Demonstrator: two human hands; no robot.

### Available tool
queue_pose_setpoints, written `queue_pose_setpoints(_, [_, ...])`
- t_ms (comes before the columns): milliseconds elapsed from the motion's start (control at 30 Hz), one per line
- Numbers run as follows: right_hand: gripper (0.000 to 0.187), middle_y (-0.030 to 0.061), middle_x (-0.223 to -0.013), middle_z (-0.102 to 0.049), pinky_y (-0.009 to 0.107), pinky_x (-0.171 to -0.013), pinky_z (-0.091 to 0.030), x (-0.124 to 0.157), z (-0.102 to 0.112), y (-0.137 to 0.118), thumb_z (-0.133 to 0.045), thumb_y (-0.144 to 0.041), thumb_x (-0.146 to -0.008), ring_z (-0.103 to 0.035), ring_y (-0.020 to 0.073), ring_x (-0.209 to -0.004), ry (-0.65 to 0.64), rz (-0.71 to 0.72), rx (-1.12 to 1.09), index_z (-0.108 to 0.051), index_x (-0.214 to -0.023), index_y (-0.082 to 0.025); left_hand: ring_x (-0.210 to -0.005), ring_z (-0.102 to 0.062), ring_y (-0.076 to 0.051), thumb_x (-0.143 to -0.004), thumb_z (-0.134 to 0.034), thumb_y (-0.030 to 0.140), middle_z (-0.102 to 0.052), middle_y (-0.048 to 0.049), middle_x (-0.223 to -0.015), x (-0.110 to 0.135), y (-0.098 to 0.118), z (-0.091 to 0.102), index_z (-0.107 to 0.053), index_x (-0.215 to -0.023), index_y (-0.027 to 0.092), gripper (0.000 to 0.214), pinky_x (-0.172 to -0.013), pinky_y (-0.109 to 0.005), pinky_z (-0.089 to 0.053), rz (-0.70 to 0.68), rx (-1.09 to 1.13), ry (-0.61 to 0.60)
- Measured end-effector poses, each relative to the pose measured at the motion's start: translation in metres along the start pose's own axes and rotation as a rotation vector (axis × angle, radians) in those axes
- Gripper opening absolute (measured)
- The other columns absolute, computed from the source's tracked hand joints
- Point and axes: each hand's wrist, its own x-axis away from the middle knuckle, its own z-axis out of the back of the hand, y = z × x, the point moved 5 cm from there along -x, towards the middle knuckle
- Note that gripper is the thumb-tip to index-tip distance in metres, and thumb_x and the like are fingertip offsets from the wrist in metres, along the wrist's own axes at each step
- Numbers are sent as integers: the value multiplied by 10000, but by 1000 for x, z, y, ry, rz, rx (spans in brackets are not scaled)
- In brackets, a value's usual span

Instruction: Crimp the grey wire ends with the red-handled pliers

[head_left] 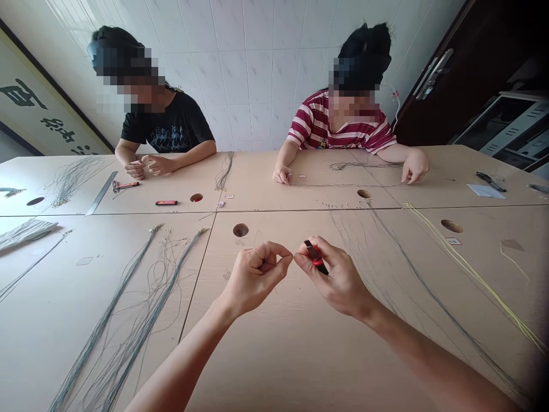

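Note:
My left hand (254, 274) is closed in a pinch on a thin greyish cord, part of which loops round a finger. Its fingertips nearly meet those of my right hand (337, 277), over the middle of the table. Held in my right hand is what looks like a lighter (316, 257), black with a red part and a metal-looking end. Right thumb and forefinger also come together near the cord's end; whether they grip it is too small to tell. Bundles of grey-green cords (124, 297) with small metal ends lie left of my hands.
Yellow cords (472, 274) and a dark cord bundle (422, 285) lie at right. Across the wooden table (274, 366) sit two people, one in a black shirt (180, 123), one in a striped shirt (309, 120). A ruler (102, 193), another lighter (166, 202) and round table holes (241, 230) are beyond my hands.

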Motion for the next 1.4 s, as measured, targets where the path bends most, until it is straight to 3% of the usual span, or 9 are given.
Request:
queue_pose_setpoints(633, [181,-39,-644,-491,218,-554,-366,-28,-5,0,-604,-352,-881,-411,87,-580,83,-122,-225,-583,-796,-194,-470,-242,-54,-879,-577,297,-330,68,-535,-28,-3,19,-585,-754,161,185,-413,-183,-213,60,33,129])
queue_pose_setpoints(933, [196,-35,-663,-511,228,-574,-376,-28,-9,4,-585,-338,-899,-430,94,-596,70,-85,-144,-550,-768,-196,-457,-231,-53,-893,-557,336,-310,80,-527,-25,-7,15,-571,-770,161,214,-412,-190,-193,132,66,24])
queue_pose_setpoints(1033, [183,-25,-689,-507,241,-586,-387,-27,-9,5,-567,-308,-912,-437,105,-611,81,-12,-68,-518,-771,-202,-469,-237,-56,-895,-550,338,-309,80,-537,-24,-8,14,-559,-774,163,213,-424,-191,-202,161,76,-8])
queue_pose_setpoints(1167, [103,-19,-717,-523,273,-683,-398,-24,-7,-2,-550,-147,-897,-450,130,-683,106,219,130,-512,-829,-214,-493,-246,-59,-889,-551,344,-331,69,-569,-23,-11,13,-541,-765,162,221,-437,-193,-211,220,113,-38])
queue_pose_setpoints(1300, [233,-16,-721,-566,334,-776,-359,-19,-7,-11,-497,9,-827,-448,149,-721,126,502,393,-499,-903,-211,-505,-253,-60,-879,-566,351,-348,63,-587,-23,-14,12,-529,-748,159,236,-444,-199,-212,295,172,-69])
queue_pose_setpoints(1400, [267,-14,-714,-571,357,-791,-340,-18,-8,-12,-465,36,-814,-438,153,-712,140,578,472,-489,-918,-208,-528,-274,-64,-871,-585,378,-390,50,-615,-23,-15,13,-545,-756,153,256,-461,-205,-225,356,214,-103])
